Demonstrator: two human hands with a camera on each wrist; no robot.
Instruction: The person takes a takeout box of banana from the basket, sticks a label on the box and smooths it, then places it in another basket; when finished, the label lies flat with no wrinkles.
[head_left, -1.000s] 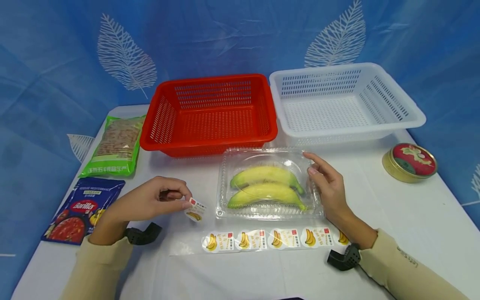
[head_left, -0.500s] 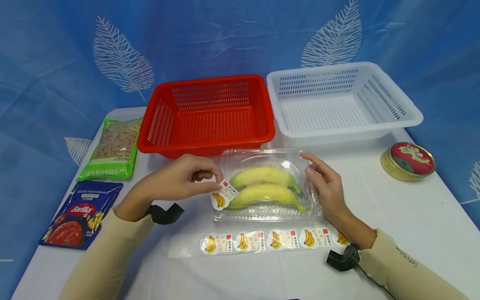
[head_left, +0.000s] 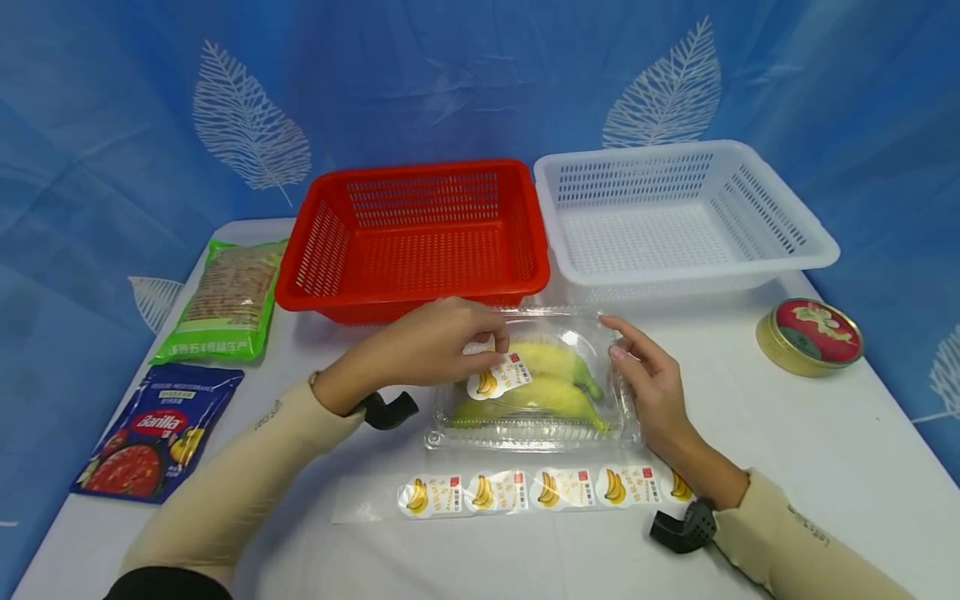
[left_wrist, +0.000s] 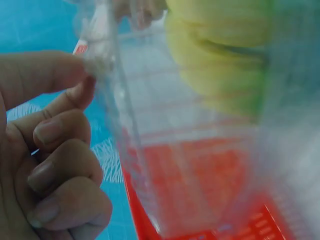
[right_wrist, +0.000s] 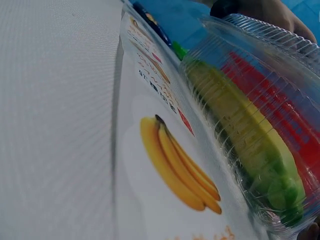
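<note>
Sticker [head_left: 501,382], white with banana print, pinched by the left hand [head_left: 450,343] and shifted rightward from the left end of the clear plastic box [head_left: 525,446] to over its two yellow-green bananas [head_left: 562,398]; the right hand [head_left: 656,379] holds the box's right edge. Positioning thus appears under way; whether sticker and box touch cannot be told.

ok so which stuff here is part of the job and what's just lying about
Part of the job:
left hand, pinching a banana sticker
right hand, touching the clear box
bananas in the box
sticker strip

Apparently just lying about:
red basket
white basket
round tin
green bag
blue pouch
</note>
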